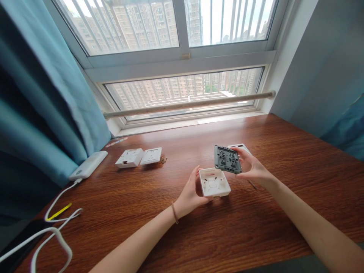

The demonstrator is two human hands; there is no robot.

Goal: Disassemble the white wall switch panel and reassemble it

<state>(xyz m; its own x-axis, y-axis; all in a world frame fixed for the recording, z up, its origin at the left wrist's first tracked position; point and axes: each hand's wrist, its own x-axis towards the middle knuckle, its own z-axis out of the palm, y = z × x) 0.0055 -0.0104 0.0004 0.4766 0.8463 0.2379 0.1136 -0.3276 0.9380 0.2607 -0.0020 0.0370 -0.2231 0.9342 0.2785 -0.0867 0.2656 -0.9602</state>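
My left hand (191, 191) grips a white square box (214, 183) by its left side, thumb at the near edge and fingers at the far left corner. The box's open side faces up, showing small posts inside. Above and to the right of it, my right hand (250, 165) holds a dark grey square switch plate (226, 159) by its right edge, tilted. The plate slightly overlaps the box's far right corner in view. Behind the plate and my right fingers lies a white cover (240, 147), partly hidden. A thin rod (251, 184) shows below my right hand.
On the brown wooden table (113, 220), another white box (129, 158), a white socket panel (151, 156) and several screws (164, 160) lie at back left. A white power bank (88, 165) with a cable (58, 195) is farther left, near a yellow strip (59, 211).
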